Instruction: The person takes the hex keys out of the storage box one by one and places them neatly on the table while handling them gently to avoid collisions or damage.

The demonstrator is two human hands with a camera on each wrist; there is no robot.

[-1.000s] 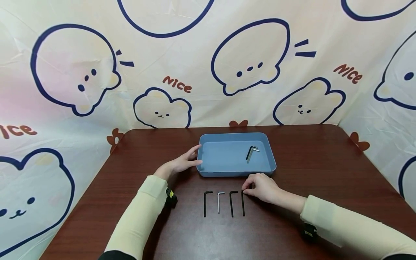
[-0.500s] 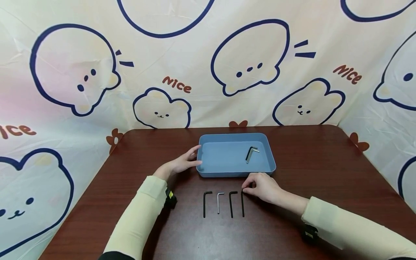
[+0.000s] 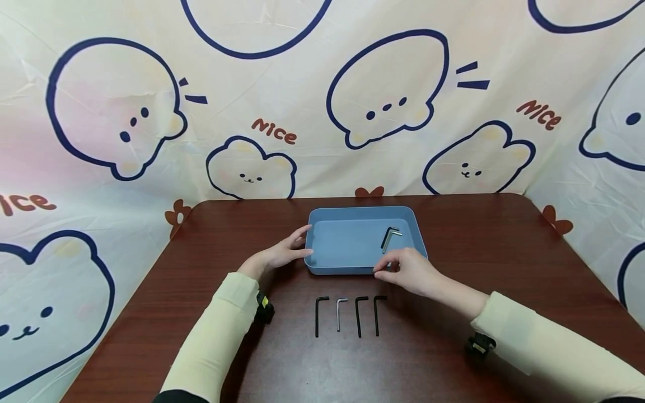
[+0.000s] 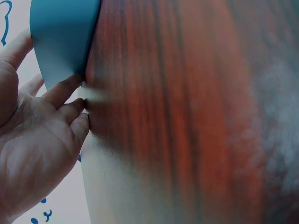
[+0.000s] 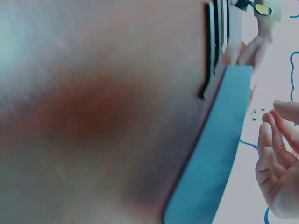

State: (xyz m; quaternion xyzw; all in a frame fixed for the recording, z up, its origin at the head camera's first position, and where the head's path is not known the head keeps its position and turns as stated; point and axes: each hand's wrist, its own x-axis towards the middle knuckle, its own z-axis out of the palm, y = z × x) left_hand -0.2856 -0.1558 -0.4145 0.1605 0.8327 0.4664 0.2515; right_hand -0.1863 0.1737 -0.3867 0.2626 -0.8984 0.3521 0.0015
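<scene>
At the left end of the blue tray (image 3: 347, 240), my left hand (image 3: 279, 254) touches the rim with spread, fairly straight thumb and fingers. My right hand (image 3: 410, 271) is raised over the tray's front right edge and holds nothing; its fingers (image 5: 266, 135) are loosely bent, thumb near the index fingertip. On the table in front of the tray, several L-shaped hex keys lie side by side: a black hex key (image 3: 317, 319) at the left, a silver hex key (image 3: 339, 316), then a black hex key (image 3: 359, 319) and the rightmost black hex key (image 3: 376, 319).
Inside the tray, towards its right side, a black hex key (image 3: 384, 240) and a silver hex key (image 3: 387, 242) lie against each other. The dark brown table (image 3: 227, 224) ends at a patterned cloth backdrop (image 3: 312, 101) behind and at the sides.
My right hand has let go of the rightmost black hex key and moved up and away to the tray's front edge. That key stays in the row. The left hand has not moved.
</scene>
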